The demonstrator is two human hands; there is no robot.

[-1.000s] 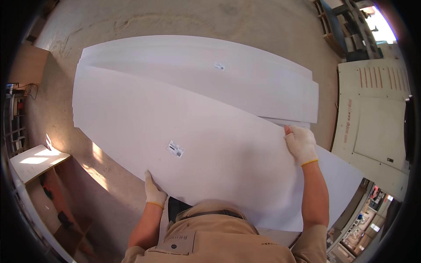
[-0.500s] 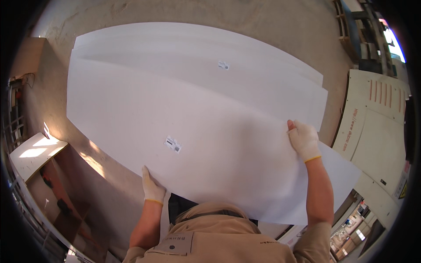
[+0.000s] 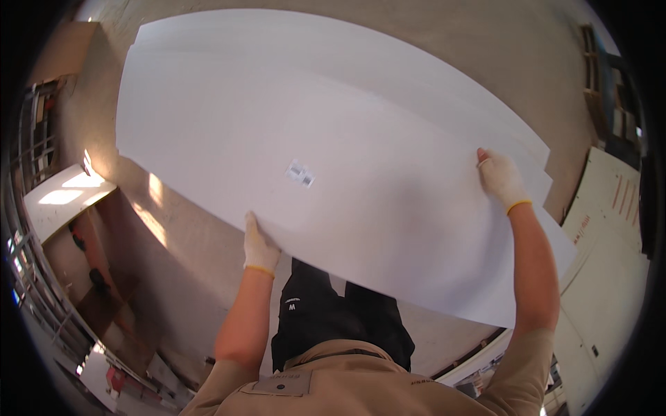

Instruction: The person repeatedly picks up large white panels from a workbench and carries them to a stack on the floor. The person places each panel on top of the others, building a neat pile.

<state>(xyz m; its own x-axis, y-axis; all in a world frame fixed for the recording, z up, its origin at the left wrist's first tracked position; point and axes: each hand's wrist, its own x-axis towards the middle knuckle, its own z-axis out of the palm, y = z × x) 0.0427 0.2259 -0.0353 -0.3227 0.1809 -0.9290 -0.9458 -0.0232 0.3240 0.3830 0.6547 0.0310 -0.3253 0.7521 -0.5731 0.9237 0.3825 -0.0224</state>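
Note:
A large white panel [image 3: 388, 215] with a small printed label [image 3: 300, 173] on its face is held in front of my body by both hands. Its near edge is in my left hand [image 3: 260, 243], gloved in white, with the thumb lying on top and the other fingers hidden beneath. My right hand [image 3: 503, 178], in a matching glove, is closed over the panel's far edge near the right end. Beyond and partly under this panel lies another white panel [image 3: 430, 97], its outline showing along the far side.
At the left stands a wooden unit with a white top [image 3: 66, 197], beside metal racking [image 3: 41, 132]. A brown box [image 3: 66, 52] is at the far left. A cream machine cabinet [image 3: 603, 277] borders the right side, with stacked pallets [image 3: 607, 90] beyond.
Both hands and the held panel have shifted away from my body and somewhat right in the picture. My legs now show below the near edge. The other panel's label has become barely visible.

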